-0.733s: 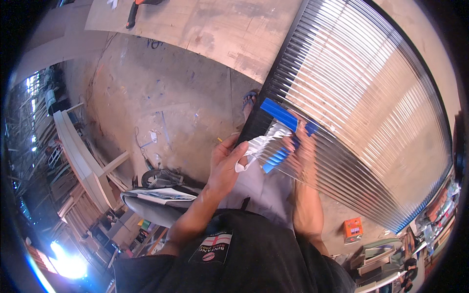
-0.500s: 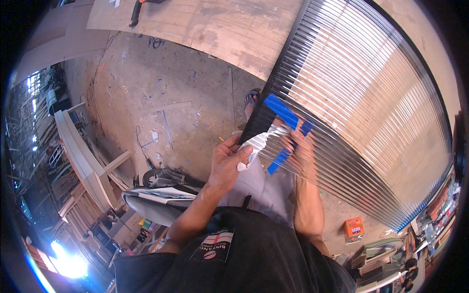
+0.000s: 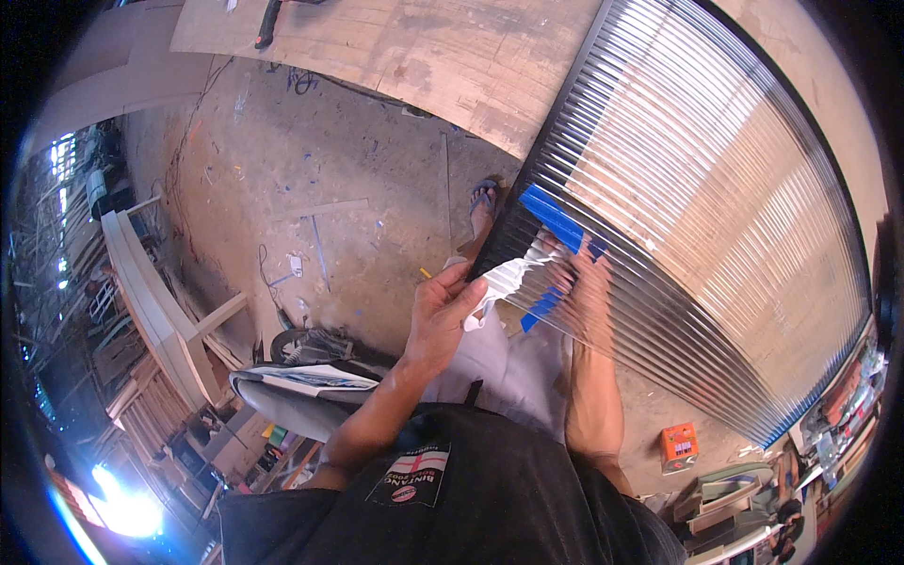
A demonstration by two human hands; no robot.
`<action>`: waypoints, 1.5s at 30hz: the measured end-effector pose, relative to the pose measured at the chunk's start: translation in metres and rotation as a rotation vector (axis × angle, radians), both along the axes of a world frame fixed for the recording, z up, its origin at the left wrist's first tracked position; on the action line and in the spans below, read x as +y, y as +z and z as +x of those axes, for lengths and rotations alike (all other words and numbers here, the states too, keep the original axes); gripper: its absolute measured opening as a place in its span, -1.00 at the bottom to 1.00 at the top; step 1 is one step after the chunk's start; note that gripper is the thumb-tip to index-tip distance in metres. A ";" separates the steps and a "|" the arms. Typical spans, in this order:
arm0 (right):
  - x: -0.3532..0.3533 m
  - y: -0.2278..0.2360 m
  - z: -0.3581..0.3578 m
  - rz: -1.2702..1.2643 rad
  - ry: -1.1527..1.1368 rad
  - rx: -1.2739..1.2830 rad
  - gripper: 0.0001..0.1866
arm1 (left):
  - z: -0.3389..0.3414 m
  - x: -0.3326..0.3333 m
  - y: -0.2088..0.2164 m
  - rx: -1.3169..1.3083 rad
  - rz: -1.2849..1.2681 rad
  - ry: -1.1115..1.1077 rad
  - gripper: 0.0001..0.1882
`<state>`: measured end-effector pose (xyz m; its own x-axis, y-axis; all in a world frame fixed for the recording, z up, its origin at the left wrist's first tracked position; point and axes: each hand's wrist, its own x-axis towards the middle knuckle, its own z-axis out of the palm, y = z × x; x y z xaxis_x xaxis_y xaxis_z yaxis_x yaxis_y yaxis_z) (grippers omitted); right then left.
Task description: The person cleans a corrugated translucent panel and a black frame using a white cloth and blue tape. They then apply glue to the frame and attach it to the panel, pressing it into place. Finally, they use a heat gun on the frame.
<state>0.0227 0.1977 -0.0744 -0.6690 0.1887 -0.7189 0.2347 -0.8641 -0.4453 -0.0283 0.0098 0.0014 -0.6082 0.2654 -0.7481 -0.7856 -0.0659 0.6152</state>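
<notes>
Head view: crumpled clear film (image 3: 508, 278) peeling off corner of ribbed panel (image 3: 716, 217), pulled toward body; left hand (image 3: 443, 315) pinched shut on film's loose end; right hand (image 3: 584, 282) flat and open on panel beside blue tape strips (image 3: 551, 217), holding nothing; versus a moment ago, film drawn longer, left hand lower, so peel advancing; sandalled foot (image 3: 483, 202) on dusty floor (image 3: 358, 217); orange box (image 3: 680, 443) lower right.

Seen only through glass, partly covered

Right hand (image 3: 586, 287) blurred behind ribbed panel (image 3: 716, 217); fingers indistinct, grip unclear. Foot (image 3: 482, 209) half hidden by panel edge. Film (image 3: 508, 282) crumpled, partly under left hand (image 3: 441, 315).
</notes>
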 end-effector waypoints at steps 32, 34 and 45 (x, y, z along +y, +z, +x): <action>0.011 0.007 0.007 -0.195 0.002 0.099 -0.57 | 0.005 0.007 0.001 0.048 -0.005 -0.003 -0.57; 0.014 0.006 0.010 -0.124 0.101 0.078 -0.57 | 0.005 0.003 0.001 0.032 0.001 -0.023 -0.58; 0.026 0.006 -0.003 0.427 0.584 0.087 -0.56 | 0.005 -0.021 -0.004 0.014 -0.117 -0.145 -0.76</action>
<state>0.0200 0.2241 -0.0684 -0.7977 0.0356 -0.6019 0.5528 -0.3556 -0.7536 -0.0232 -0.0116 -0.0023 -0.5806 0.2627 -0.7706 -0.7729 0.1198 0.6231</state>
